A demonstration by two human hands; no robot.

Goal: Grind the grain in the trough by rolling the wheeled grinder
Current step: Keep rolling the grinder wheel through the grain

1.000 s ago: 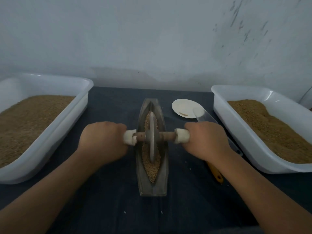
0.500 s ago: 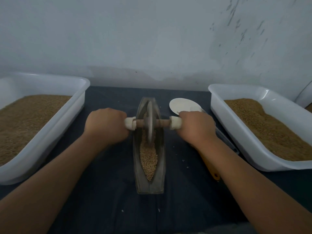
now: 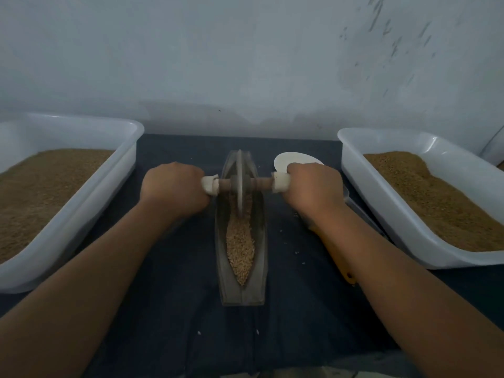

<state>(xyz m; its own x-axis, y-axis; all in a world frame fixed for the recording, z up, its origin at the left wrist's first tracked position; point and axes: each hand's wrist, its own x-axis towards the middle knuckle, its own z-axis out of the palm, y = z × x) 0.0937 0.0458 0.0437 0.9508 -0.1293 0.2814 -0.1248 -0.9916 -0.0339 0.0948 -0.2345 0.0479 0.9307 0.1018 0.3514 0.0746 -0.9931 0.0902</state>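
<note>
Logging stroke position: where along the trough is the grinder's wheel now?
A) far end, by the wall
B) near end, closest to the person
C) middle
A: the grinder stands with its wheel at the far end of the trough, and the grain lies uncovered nearer the person.

- A pale wall (image 3: 245, 58) rises just beyond the grip, scuffed with dark marks (image 3: 392, 45) up to its right.
- A dark blue cloth (image 3: 174, 317) lies under the grip, reaching back to the wall.
- The light is dim.
</note>
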